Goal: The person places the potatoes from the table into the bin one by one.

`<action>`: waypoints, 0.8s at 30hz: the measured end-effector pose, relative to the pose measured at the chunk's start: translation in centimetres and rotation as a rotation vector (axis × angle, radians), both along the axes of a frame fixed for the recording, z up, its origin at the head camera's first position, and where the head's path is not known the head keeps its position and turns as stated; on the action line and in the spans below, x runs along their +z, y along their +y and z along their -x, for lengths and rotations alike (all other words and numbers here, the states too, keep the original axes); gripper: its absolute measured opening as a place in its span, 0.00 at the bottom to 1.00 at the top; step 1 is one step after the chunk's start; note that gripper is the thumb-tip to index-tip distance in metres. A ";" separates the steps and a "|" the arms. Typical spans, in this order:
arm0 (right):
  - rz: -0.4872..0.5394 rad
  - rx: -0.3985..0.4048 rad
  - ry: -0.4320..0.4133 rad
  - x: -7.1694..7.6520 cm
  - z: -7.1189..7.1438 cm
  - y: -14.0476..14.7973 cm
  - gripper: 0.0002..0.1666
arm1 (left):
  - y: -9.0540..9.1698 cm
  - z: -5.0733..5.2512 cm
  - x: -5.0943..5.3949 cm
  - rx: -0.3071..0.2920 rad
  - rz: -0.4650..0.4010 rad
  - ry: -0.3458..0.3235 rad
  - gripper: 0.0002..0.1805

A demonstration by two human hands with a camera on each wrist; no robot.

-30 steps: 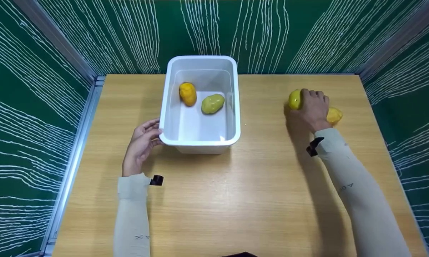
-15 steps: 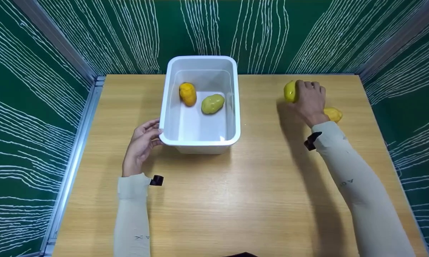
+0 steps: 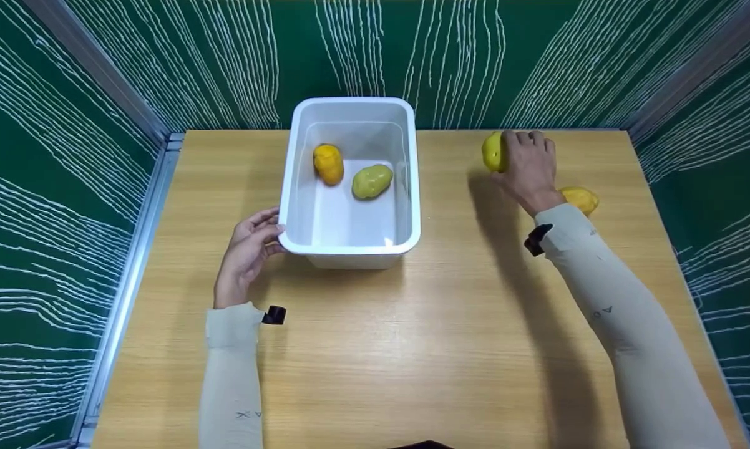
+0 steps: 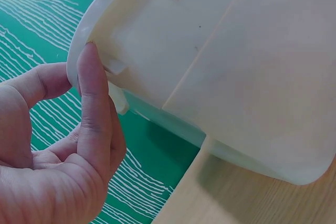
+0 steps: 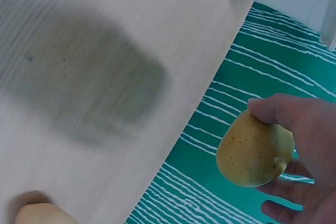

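My left hand (image 3: pixel 245 259) pinches the near left rim of a white plastic bin (image 3: pixel 359 251), with the thumb on one side and a finger on the other in the left wrist view. Two lumpy fruits lie apart inside the bin, one orange-yellow fruit (image 3: pixel 329 164) and one green fruit (image 3: pixel 372 181). To the right, my right hand (image 3: pixel 530 165) holds a yellow-green speckled fruit (image 5: pixel 254 149) above the table. The right wrist view has the thumb on its upper side and fingers beneath. A yellow fruit (image 3: pixel 579 199) lies beside the right wrist, partly hidden by it.
The wooden table (image 3: pixel 375 355) meets green walls (image 3: pixel 453 62) with white wavy lines at the back and sides. A metal rail (image 3: pixel 125 280) runs along the left edge. Small black cameras (image 3: pixel 274 315) sit at both wrists.
My right hand has lifted the yellow-green fruit and moved it left and toward the back wall, uncovering more of the yellow fruit. My left hand and the bin have stayed put.
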State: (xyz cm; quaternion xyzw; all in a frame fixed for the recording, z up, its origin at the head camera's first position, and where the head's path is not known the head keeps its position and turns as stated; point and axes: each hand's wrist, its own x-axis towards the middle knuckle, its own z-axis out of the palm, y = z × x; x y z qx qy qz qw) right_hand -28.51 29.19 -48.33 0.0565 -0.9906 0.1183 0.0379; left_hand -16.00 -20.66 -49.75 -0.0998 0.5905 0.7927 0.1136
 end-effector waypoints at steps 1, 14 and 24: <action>-0.002 0.009 0.015 0.0 0.0 -0.1 0.43 | 0.0 0.0 0.0 -0.001 -0.003 0.001 0.26; -0.021 0.056 0.028 1.2 0.4 -1.8 0.44 | 0.0 0.2 -0.1 -0.005 -0.017 0.009 0.27; -0.040 0.080 0.038 2.3 0.5 -3.3 0.45 | -0.1 0.2 -0.2 -0.006 -0.015 0.005 0.27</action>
